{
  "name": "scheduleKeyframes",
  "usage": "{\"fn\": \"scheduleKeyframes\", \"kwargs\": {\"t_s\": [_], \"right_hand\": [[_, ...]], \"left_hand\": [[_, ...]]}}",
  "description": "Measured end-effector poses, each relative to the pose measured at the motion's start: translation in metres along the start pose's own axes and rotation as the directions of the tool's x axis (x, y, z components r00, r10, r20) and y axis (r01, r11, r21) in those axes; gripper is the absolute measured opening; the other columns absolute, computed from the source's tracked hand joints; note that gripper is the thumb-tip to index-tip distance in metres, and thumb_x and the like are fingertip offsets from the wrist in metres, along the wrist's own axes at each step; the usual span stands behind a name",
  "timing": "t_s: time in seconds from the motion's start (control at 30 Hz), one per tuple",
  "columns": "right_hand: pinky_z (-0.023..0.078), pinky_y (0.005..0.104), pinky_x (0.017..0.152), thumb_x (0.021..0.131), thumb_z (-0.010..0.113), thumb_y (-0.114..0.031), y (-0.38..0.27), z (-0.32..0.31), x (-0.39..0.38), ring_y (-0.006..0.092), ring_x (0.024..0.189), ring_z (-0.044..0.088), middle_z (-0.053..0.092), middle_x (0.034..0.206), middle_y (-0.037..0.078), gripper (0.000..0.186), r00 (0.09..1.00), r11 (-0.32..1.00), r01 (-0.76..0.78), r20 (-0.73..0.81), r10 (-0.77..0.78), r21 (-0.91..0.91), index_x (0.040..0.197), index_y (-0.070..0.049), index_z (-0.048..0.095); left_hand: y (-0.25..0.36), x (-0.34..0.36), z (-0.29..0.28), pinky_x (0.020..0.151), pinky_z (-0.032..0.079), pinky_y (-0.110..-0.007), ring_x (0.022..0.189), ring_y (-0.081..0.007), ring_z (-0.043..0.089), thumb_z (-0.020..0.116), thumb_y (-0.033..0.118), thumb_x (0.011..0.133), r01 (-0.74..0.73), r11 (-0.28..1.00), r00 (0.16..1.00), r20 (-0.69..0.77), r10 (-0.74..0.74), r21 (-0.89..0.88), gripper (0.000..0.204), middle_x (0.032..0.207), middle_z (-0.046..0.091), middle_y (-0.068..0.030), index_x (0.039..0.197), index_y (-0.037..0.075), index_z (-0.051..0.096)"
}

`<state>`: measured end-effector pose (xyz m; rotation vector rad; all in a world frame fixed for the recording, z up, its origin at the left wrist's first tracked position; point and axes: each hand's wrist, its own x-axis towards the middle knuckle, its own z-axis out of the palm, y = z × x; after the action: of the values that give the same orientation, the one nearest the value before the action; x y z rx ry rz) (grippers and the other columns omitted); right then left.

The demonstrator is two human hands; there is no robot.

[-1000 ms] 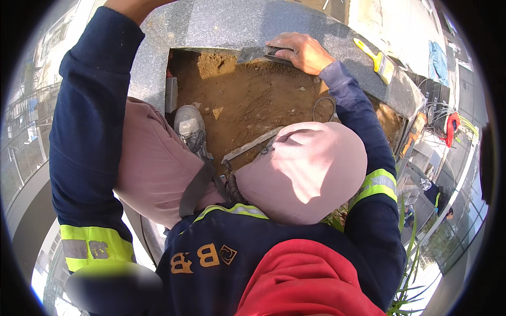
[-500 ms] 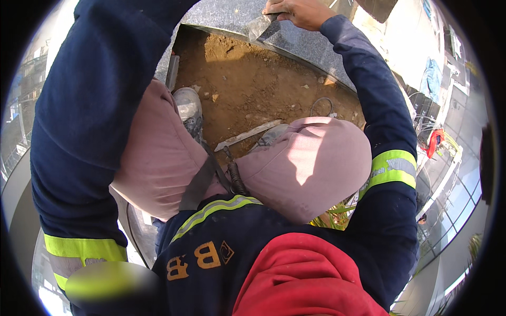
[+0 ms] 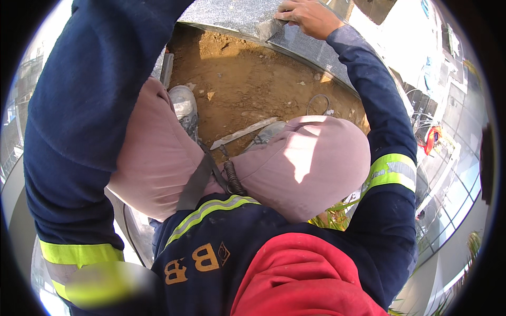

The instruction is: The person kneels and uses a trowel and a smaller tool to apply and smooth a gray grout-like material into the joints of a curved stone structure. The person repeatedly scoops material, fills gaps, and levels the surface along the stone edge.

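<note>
At the top of the view, my right hand [image 3: 310,17] is closed around what looks like a putty knife [image 3: 268,30]. Its broad greyish blade rests at or just over the front edge of a speckled grey stone slab [image 3: 224,15]. The fingers hide the handle. My left arm [image 3: 95,100] reaches up and forward past the upper edge, so the left hand is out of sight.
Below the slab lies a pit of brown soil [image 3: 237,79] with small stones, a pale flat strip [image 3: 245,132] and a thin wire loop [image 3: 319,103]. My boot [image 3: 183,105] stands in it. A coiled lanyard [image 3: 232,178] hangs at my waist; green leaves [image 3: 334,218] show beside my right knee.
My right hand and the putty knife have shifted slightly right and downward in the picture. The whole view has tilted a little too.
</note>
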<state>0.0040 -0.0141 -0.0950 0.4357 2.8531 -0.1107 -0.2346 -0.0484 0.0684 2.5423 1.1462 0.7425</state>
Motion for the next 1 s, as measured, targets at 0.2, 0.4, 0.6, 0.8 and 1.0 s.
{"fn": "scheduleKeyframes", "kwargs": {"t_s": [0.2,0.4,0.6,0.8,1.0], "right_hand": [[0.044,0.0457,0.089,0.083,0.068,-0.019,-0.001,0.021,-0.038,0.0274,0.098,0.061,0.068,0.104,0.002,0.031,0.985,0.988,-0.094,-0.135,0.11,0.124,0.113,-0.022,0.075],[0.046,0.0468,0.09,0.086,0.067,-0.02,-0.02,0.056,-0.039,0.0288,0.102,0.062,0.068,0.111,0.004,0.029,0.958,0.956,-0.138,-0.211,0.195,0.257,0.115,-0.019,0.073],[0.041,0.0442,0.105,0.095,0.066,-0.02,-0.009,0.083,-0.086,0.0222,0.12,0.056,0.064,0.131,-0.003,0.039,0.939,0.93,-0.323,-0.066,0.338,0.178,0.133,-0.024,0.068],[0.042,0.0444,0.105,0.093,0.068,-0.018,-0.005,0.083,-0.109,0.0247,0.117,0.057,0.065,0.128,-0.001,0.04,0.912,0.89,-0.366,-0.089,0.401,0.272,0.132,-0.023,0.068],[0.049,0.0463,0.1,0.091,0.069,-0.014,-0.021,0.084,-0.091,0.0285,0.113,0.059,0.066,0.127,0.002,0.036,0.95,0.931,-0.248,-0.123,0.288,0.266,0.127,-0.017,0.071]], "left_hand": [[0.009,-0.001,-0.002,0.069,0.051,-0.046,0.073,-0.0426,0.065,0.078,0.028,0.084,-0.018,1.0,1.0,0.02,0.018,-0.022,0.038,0.072,0.064,-0.0265,0.077,-0.008,0.068],[0.026,0.004,-0.007,0.065,0.05,-0.044,0.066,-0.0382,0.064,0.077,0.028,0.086,0.089,0.996,0.986,0.146,-0.086,-0.018,0.037,0.07,0.063,-0.0264,0.083,-0.008,0.071],[0.021,0.003,0.0,0.064,0.049,-0.043,0.064,-0.0356,0.064,0.077,0.027,0.087,0.061,0.997,0.991,0.122,-0.055,-0.044,0.035,0.069,0.062,-0.0254,0.085,-0.007,0.072],[0.011,0.007,0.011,0.066,0.05,-0.043,0.067,-0.0371,0.065,0.077,0.026,0.086,-0.021,0.998,0.997,0.068,0.025,-0.06,0.034,0.072,0.064,-0.0257,0.086,-0.007,0.072],[0.008,0.006,0.017,0.067,0.05,-0.044,0.069,-0.0387,0.065,0.077,0.027,0.085,-0.084,0.995,0.996,0.028,0.085,-0.062,0.033,0.073,0.064,-0.0261,0.087,-0.006,0.072]]}}
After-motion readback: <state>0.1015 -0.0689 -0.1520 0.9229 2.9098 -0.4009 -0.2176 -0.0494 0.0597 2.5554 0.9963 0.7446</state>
